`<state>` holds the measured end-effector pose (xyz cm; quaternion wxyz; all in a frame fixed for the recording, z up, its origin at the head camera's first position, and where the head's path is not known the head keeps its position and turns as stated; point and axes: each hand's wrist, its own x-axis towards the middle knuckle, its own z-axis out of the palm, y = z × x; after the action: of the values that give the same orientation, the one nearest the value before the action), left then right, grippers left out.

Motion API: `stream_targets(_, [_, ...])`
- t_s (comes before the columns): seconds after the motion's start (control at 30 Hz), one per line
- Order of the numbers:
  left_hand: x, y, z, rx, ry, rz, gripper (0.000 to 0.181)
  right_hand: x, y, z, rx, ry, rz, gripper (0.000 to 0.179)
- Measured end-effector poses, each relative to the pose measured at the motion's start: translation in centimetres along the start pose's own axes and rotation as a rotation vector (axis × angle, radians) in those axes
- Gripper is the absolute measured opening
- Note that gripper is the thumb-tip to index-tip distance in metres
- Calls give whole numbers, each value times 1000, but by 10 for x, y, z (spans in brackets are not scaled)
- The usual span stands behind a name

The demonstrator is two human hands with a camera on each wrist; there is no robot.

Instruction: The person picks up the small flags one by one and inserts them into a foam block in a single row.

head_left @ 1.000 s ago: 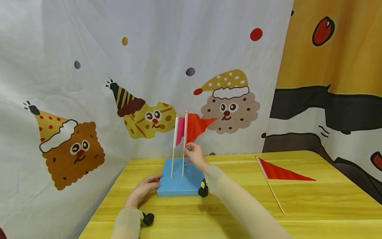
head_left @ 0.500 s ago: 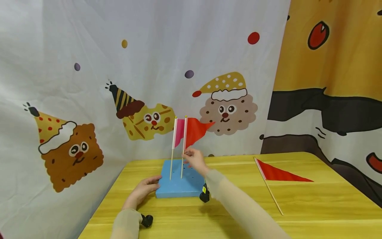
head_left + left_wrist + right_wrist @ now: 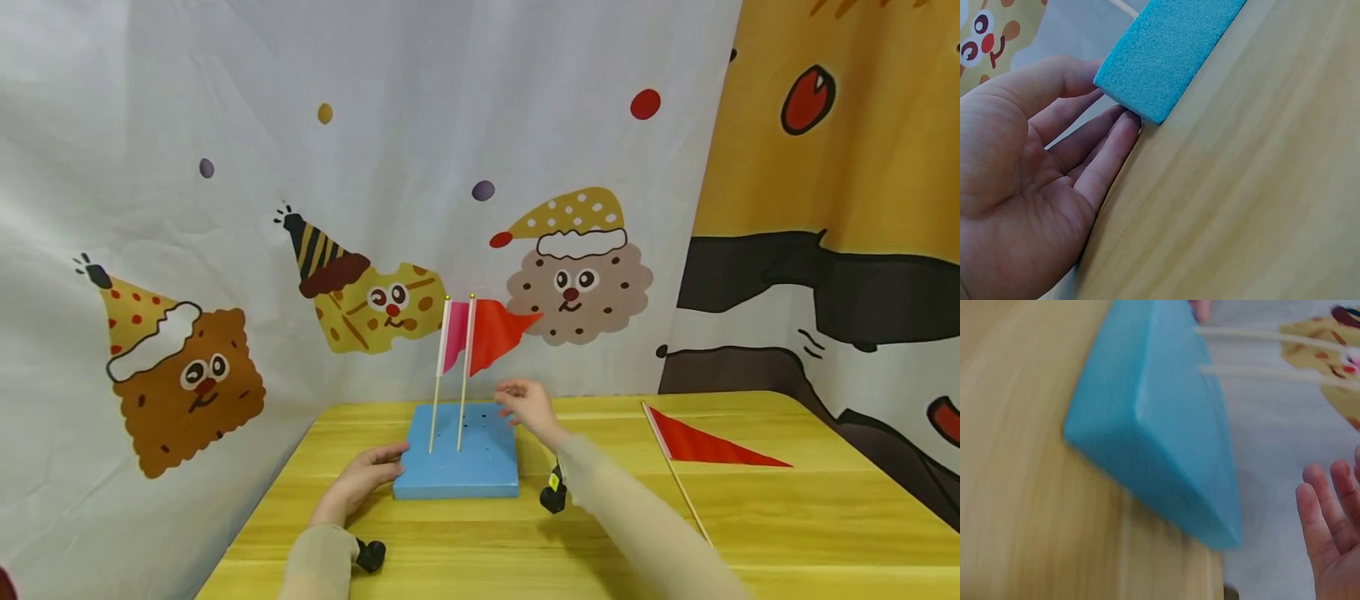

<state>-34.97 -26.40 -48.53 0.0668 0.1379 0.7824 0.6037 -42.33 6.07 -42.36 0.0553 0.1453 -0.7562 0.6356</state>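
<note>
A blue foam block (image 3: pixel 472 475) with small holes in its top lies on the table. Two small flags stand upright in it, a pink one (image 3: pixel 454 335) on the left and a red one (image 3: pixel 492 335) beside it. My left hand (image 3: pixel 366 478) rests against the block's left side, its fingers touching the edge in the left wrist view. Right of the red flag's stick, my right hand (image 3: pixel 531 408) is raised over the block's right rear corner, holding nothing. Spread, fairly straight fingers of that hand (image 3: pixel 1338 544) show in the right wrist view, apart from the block.
Another red flag (image 3: pixel 708 439) on a wooden stick lies flat on the right part of the wooden table (image 3: pixel 810 533). Behind the table hangs a white curtain (image 3: pixel 420 100) printed with cartoon biscuits. An orange and dark print covers its right side.
My right hand has let go of the red flag's stick and moved to the right. The red flag stays upright in the block. My left hand keeps its place at the block's side.
</note>
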Motion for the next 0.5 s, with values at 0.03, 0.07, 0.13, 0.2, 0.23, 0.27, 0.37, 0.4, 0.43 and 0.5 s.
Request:
stream_targets(0.03, [0, 0, 0, 0, -3, 1, 52, -1, 1, -10, 12, 12, 11, 19])
stream_targets(0.07, [1, 0, 0, 2, -7, 1, 52, -3, 2, -20, 25, 24, 24, 20])
stream_targets(0.13, [1, 0, -1, 2, -13, -1, 52, -9, 2, -41, 47, 46, 47, 24])
stream_targets(0.2, [1, 0, -2, -3, -13, -1, 53, -15, 4, -64, 52, 59, 62, 28])
stream_targets(0.23, [1, 0, -2, -4, -12, -2, 53, -18, 5, -75, 48, 55, 72, 30])
stream_targets(0.27, [1, 0, -2, -4, -10, -3, 53, -22, 6, -87, 41, 50, 83, 32])
stream_targets(0.37, [0, 1, -3, -5, -5, -6, 53, -37, 9, -122, 6, 21, 117, 36])
stream_targets(0.4, [0, 0, -3, 0, -6, -6, 53, -42, 10, -135, -5, 8, 128, 37])
stream_targets(0.43, [1, 0, -3, 1, -9, -9, 53, -49, 12, -146, -20, 0, 138, 39])
stream_targets(0.5, [1, -1, -3, 3, -13, -12, 53, -62, 17, -170, -37, 2, 160, 43])
